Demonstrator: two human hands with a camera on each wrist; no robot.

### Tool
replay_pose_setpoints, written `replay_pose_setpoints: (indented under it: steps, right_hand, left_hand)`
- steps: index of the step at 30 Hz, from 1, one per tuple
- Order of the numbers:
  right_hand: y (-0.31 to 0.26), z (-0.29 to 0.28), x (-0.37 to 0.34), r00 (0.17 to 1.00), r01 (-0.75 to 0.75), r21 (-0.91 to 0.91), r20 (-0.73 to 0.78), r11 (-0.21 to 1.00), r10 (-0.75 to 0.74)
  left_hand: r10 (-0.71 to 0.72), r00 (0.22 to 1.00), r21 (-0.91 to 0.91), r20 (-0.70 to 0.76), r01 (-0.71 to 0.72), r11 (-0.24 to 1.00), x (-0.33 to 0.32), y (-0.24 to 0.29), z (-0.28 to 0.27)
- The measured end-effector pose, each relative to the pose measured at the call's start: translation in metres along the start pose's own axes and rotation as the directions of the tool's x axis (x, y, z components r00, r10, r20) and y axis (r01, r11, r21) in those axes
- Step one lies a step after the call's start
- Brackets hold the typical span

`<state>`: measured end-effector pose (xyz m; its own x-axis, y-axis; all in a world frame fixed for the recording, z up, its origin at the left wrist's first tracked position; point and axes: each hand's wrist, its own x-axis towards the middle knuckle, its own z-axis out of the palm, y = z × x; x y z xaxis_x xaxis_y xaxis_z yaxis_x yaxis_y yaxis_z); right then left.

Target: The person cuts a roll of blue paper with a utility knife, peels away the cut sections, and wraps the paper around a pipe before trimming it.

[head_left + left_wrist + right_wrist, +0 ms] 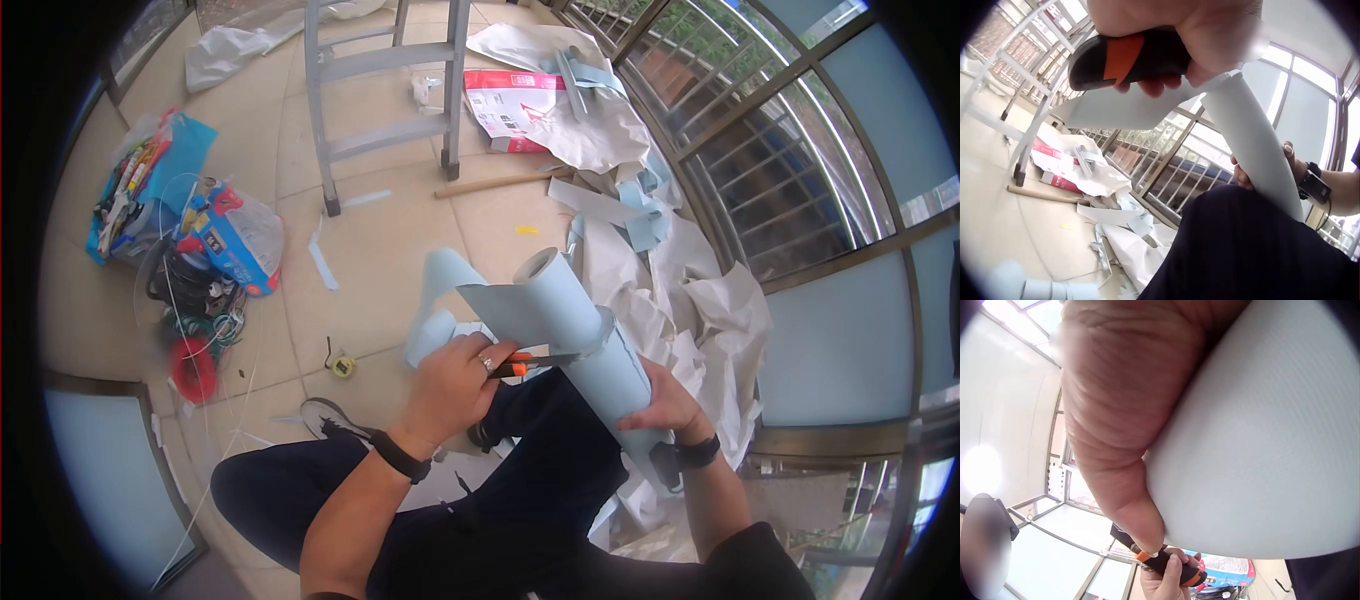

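Note:
My left hand (pixel 452 388) grips a black and orange utility knife (pixel 1141 59). Its blade lies against the side of a light-blue roll of sheet material (pixel 612 375), at a cut line around the roll's middle. Above that line, a loose flap (pixel 505 312) hangs off toward the left. My right hand (pixel 662 405) holds the lower part of the roll, thumb (pixel 1141 519) along its side. The roll leans over my dark-trousered leg (pixel 1229 240), its open core end facing up and away.
A metal stepladder (pixel 385 65) stands ahead. Crumpled white sheeting (pixel 660 330) and blue scraps lie along the windows at right. To the left are bags of tools (pixel 235 240), a red tape roll (pixel 195 370) and a tape measure (pixel 343 367). A wooden stick (pixel 500 181) lies on the tiles.

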<state>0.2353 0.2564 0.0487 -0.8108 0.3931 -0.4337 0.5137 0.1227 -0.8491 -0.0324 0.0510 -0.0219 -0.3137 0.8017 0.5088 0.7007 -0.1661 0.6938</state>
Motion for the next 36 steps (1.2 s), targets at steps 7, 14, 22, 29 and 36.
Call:
replay_pose_setpoints:
  steps: [7,14,22,29,36]
  right_hand:
    - [-0.004,0.001,0.0,1.0,-0.014,0.028,-0.004,1.0,0.014]
    - [-0.001,-0.001,0.002,1.0,-0.018,-0.038,0.011,0.999,0.018]
    - [-0.02,0.009,-0.001,0.986,0.018,-0.153,0.168,0.988,0.008]
    - [-0.008,0.006,0.004,0.996,-0.038,0.091,0.088,0.995,0.03]
    - [-0.009,0.006,0.003,0.994,-0.068,0.084,0.09,0.994,0.06]
  left_hand:
    - [-0.164,0.968,-0.047,0.188,0.176,0.983,-0.004,-0.014,0.009]
    - [-0.276,0.926,0.097,0.256,0.26,0.961,-0.006,-0.034,0.024]
    - [-0.44,0.866,0.311,0.236,0.362,0.879,-0.028,-0.081,0.052]
    - [-0.53,0.78,0.345,0.332,0.423,0.838,-0.063,-0.057,0.015]
    - [-0.469,0.859,-0.016,0.207,0.482,0.876,-0.061,-0.01,-0.018]
